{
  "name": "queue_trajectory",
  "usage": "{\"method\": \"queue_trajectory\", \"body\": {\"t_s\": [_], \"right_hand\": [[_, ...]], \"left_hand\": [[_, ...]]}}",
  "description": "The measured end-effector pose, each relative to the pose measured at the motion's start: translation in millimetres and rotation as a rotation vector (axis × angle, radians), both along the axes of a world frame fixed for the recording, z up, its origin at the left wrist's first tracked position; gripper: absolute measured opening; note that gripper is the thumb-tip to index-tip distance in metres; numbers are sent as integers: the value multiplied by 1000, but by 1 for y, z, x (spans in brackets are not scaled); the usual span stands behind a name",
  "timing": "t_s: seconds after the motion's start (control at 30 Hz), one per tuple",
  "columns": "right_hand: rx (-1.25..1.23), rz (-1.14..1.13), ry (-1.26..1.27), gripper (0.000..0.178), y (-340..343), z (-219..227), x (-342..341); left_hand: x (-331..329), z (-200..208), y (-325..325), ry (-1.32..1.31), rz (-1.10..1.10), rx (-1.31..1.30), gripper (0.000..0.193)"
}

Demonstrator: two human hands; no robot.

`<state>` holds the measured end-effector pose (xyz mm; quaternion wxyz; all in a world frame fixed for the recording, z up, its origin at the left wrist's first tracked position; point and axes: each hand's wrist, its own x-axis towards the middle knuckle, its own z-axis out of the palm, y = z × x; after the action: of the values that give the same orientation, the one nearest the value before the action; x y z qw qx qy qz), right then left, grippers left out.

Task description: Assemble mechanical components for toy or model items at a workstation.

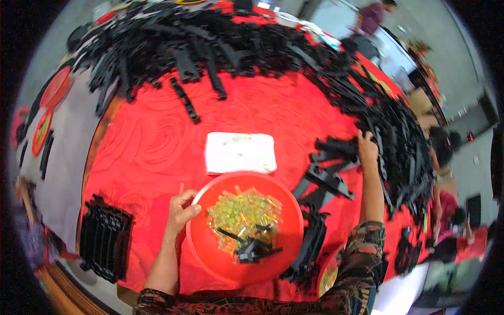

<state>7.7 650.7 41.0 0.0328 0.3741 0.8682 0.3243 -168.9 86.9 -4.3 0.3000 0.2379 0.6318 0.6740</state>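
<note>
My left hand [184,210] grips the left rim of a round red plastic basin [199,247], thumb on the edge. Inside the basin lie many small clear yellowish-green pieces [241,210] and a black clip-like part [254,251]. My right hand [367,149] is stretched out to the right among long black plastic parts [338,149], its fingers bent and closed; what they hold is hidden. Nearer me, grey-black flat parts [328,178] lie loosely crossed. Just beyond the basin sits a white box-like block [240,152].
Heaps of black strips [399,142] curve along the table's far and right sides. A neat stack of black parts [105,236] stands at the left edge. One black strip [185,100] lies alone on the red rose-patterned cloth [152,131]. Other people [371,18] are in the background.
</note>
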Motion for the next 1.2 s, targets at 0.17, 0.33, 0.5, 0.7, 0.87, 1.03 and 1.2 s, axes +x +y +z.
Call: {"method": "queue_trajectory", "body": {"t_s": [0.17, 0.33, 0.5, 0.7, 0.87, 1.03, 1.2], "right_hand": [[-49, 80, -342, 41, 67, -14, -22], [-164, 122, -21, 31, 89, -27, -35], [-240, 93, -142, 28, 110, -25, -11], [-267, 235, -36, 23, 54, -38, -12], [-304, 358, -146, 37, -2, -55, -7], [-392, 365, -176, 39, -91, -24, 1], [-607, 340, -199, 43, -135, 6, 7]], "left_hand": [[4, 12, 2, -189, 19, 60, 31], [4, 12, -10, -153, 59, 16, 35], [6, 6, 1, -150, -13, 76, 33], [5, -10, -4, -95, -32, 69, 33], [0, -8, -5, 54, -23, 63, 30], [-8, -21, -2, 117, -87, 9, 26], [-11, -28, -10, 22, -159, 58, 19]]}}
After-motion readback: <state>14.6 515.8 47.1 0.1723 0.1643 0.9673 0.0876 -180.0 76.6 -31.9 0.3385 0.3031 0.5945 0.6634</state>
